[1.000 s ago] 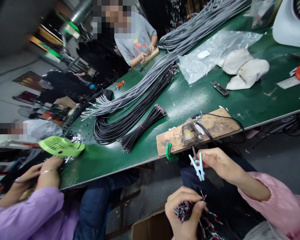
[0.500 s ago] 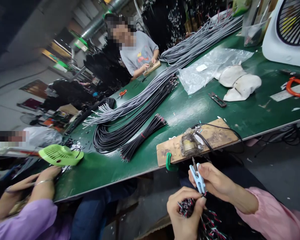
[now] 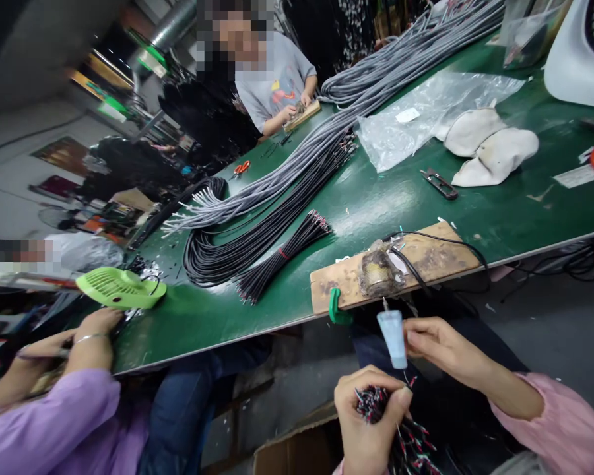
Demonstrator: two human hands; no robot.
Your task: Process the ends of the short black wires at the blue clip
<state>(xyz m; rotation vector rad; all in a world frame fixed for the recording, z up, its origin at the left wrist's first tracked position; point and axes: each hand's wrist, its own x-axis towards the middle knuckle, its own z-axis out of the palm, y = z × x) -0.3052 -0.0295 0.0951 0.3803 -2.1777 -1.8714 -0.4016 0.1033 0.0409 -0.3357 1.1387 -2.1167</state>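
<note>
My left hand (image 3: 371,415) grips a bundle of thin dark wires (image 3: 373,404) with red, white and green ends showing. More dark wires (image 3: 413,442) with coloured ends hang below it. A light blue clothespin (image 3: 392,340) is in my right hand (image 3: 443,346), whose fingertips meet its right edge. Its lower end is close to one wire end above my left thumb. Directly above the clothespin, a pointed metal tip (image 3: 385,304) pokes out below a wooden board (image 3: 440,254). The board carries a grimy round block (image 3: 377,274) and is held by a green clamp (image 3: 335,307).
Bundles of black cable (image 3: 247,257) and grey cable (image 3: 366,99) cross the green table (image 3: 257,330). White gloves (image 3: 492,148), thread snips (image 3: 439,183) and a plastic bag (image 3: 406,125) lie farther right. One co-worker's hands (image 3: 86,336) are near a green fan (image 3: 121,288); another person sits opposite.
The clothespin has turned so its broad flat side faces me, and my right hand has shifted slightly right with its thumb off the front. The camera view has tilted down a little.
</note>
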